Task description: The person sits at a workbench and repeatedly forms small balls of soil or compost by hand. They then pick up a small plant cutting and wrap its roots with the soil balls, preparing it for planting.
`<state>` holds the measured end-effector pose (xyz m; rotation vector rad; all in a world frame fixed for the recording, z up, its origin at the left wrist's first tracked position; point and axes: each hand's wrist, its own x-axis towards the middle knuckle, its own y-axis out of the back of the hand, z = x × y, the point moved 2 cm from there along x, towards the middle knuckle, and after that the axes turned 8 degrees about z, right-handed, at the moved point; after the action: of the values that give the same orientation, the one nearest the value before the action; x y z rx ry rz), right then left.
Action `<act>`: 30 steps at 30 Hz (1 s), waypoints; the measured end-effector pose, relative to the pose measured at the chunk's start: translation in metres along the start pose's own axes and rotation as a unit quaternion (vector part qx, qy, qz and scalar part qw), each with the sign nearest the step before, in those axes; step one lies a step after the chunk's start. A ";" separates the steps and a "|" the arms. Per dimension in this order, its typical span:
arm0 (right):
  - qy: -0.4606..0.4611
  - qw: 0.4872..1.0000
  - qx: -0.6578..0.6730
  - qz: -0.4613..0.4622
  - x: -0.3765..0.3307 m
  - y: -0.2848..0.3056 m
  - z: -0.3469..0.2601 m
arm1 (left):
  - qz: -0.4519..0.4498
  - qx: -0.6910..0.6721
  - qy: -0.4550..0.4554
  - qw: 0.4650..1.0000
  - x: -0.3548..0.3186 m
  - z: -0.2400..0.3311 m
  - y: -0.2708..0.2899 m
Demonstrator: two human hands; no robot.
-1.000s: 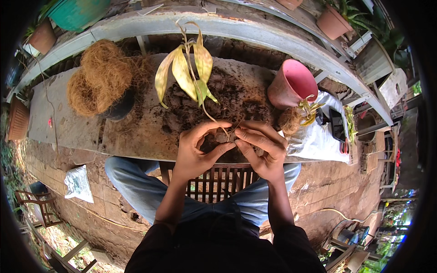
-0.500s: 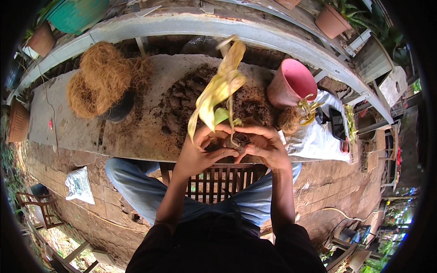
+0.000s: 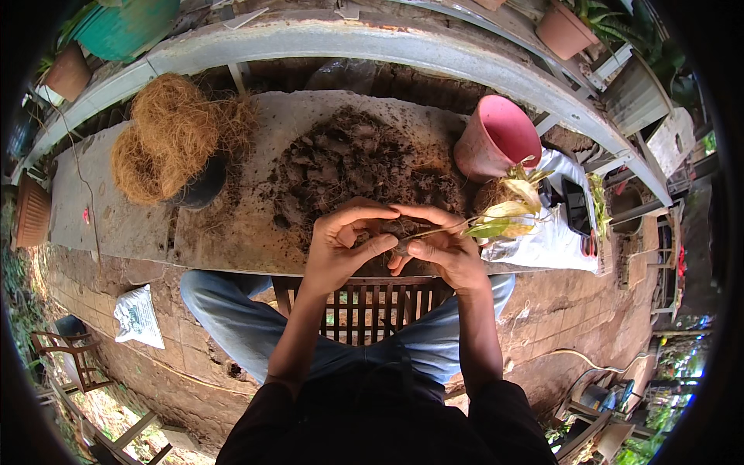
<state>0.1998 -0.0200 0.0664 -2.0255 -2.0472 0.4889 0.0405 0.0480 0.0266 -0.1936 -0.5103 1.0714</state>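
Packages first: white printed bag (image 3: pixel 138 314) on the brick floor lower left, white sack (image 3: pixel 546 236) at the bench's right end. Left hand (image 3: pixel 341 244) and right hand (image 3: pixel 442 248) pinch the yellowing seedling (image 3: pixel 496 221) over the bench's near edge, beside the soil heap (image 3: pixel 349 167).

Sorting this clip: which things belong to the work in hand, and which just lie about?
In use: left hand, right hand, small plant, soil heap.
Lying about: pink pot, coconut fibre, white bag, teal pot.
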 end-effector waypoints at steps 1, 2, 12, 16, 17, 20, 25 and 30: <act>0.001 1.000 -0.010 0.007 0.001 -0.001 0.000 | 0.006 -0.001 0.005 1.000 -0.001 0.000 -0.002; 0.004 1.000 -0.007 0.011 0.001 -0.001 0.000 | 0.012 -0.003 0.009 1.000 -0.002 0.000 -0.003; 0.034 0.995 -0.094 0.029 0.000 -0.005 -0.005 | 0.029 -0.033 -0.027 0.999 -0.004 0.000 -0.008; 0.062 0.990 -0.119 0.036 0.002 -0.011 -0.013 | 0.045 -0.030 -0.075 0.996 -0.006 -0.005 -0.009; 0.061 0.989 -0.131 0.038 0.003 -0.011 -0.012 | 0.045 -0.029 -0.090 0.994 -0.006 -0.007 -0.009; 0.058 0.985 -0.157 0.046 0.003 -0.011 -0.012 | 0.042 -0.033 -0.122 0.991 -0.007 -0.015 -0.006; 0.063 0.983 -0.164 0.054 0.002 -0.015 -0.016 | 0.028 -0.108 -0.040 0.993 -0.005 -0.012 -0.004; 0.138 0.968 -0.207 0.012 0.001 -0.006 -0.015 | 0.031 -0.152 -0.004 0.988 -0.007 -0.021 0.005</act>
<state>0.1999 -0.0178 0.0820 -2.1869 -2.0774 -0.2344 0.0444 0.0459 0.0048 -0.4751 -0.6784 1.0514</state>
